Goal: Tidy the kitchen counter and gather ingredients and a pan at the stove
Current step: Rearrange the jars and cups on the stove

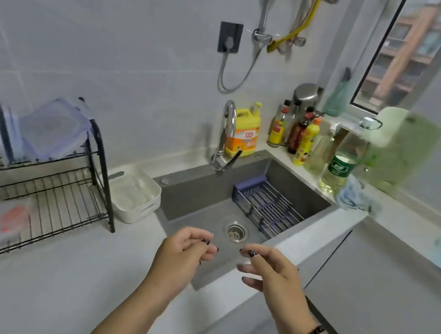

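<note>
My left hand (pixel 183 251) and my right hand (pixel 271 273) hover side by side over the near edge of the grey sink (pixel 201 201), both empty with fingers loosely curled and apart. Behind the sink, bottles of sauce and oil (pixel 293 129) stand in the corner, with a large clear oil bottle (pixel 336 169) and a yellow detergent jug (pixel 245 130) near the tap (pixel 226 135). No pan or stove is in view.
A black two-tier dish rack (pixel 34 178) with plastic lids and bags stands at left. A white tray (pixel 135 194) sits beside the sink. A blue wire basket (pixel 265 204) lies in the sink. A green cutting board (pixel 402 148) and blue cloth (pixel 355 196) are right.
</note>
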`<state>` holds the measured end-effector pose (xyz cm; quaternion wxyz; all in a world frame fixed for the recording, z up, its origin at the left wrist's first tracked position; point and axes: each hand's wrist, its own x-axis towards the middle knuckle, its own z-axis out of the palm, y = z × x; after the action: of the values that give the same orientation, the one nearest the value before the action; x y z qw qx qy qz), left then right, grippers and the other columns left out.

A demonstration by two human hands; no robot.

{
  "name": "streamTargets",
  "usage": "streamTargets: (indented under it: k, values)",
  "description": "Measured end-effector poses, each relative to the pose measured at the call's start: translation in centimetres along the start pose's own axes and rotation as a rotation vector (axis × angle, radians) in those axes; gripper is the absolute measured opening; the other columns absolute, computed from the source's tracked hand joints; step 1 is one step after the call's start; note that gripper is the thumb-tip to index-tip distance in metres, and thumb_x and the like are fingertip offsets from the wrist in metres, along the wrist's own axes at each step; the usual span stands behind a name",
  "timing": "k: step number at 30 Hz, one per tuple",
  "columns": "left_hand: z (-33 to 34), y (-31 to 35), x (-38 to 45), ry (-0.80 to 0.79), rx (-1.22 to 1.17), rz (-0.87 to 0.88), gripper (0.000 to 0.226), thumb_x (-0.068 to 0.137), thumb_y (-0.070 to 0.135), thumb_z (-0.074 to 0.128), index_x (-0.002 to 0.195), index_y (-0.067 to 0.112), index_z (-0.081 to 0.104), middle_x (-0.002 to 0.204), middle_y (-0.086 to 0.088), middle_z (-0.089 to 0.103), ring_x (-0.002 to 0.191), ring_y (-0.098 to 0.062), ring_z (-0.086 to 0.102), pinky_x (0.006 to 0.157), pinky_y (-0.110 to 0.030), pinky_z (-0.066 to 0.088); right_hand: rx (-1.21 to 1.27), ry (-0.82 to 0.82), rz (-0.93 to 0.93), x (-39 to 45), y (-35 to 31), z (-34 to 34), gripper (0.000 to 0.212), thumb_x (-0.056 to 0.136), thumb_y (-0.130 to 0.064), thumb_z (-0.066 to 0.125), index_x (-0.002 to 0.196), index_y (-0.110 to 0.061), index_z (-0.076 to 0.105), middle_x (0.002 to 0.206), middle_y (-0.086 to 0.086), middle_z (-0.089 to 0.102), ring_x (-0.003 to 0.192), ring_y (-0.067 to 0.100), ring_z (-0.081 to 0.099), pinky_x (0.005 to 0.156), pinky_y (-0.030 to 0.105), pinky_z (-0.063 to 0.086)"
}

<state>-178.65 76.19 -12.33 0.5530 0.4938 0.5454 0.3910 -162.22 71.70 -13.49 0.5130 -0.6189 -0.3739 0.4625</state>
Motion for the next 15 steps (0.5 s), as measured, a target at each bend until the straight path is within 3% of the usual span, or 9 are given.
streamTargets:
  k: [11,15]
  values:
    - [19.7,2.6,-0.6,-0.399,0.036,0.038,0.018,0.093,0.005,0.051,0.098,0.014,0.067,0.083,0.0,0.074,0.076,-0.01,0.068,0.072,-0.023,0.049,0.127,0.404,0.007,-3.5,0.4,-17.8,0.018,0.095,-0.01,0.052,0.1,-0.015,0.069,0.103,0.0,0.071,0.09,0.02,0.071,0.079,0.032,0.056]
    - [25.6,2.8,-1.0,-0.541,0.08,0.044,0.018,0.094,0.007,0.052,0.1,0.015,0.067,0.085,-0.001,0.075,0.083,-0.014,0.071,0.069,-0.021,0.048,0.177,0.558,0.016,-4.9,1.1,-22.5,0.018,0.095,-0.01,0.053,0.099,-0.013,0.069,0.103,0.003,0.071,0.089,0.021,0.071,0.083,0.038,0.057]
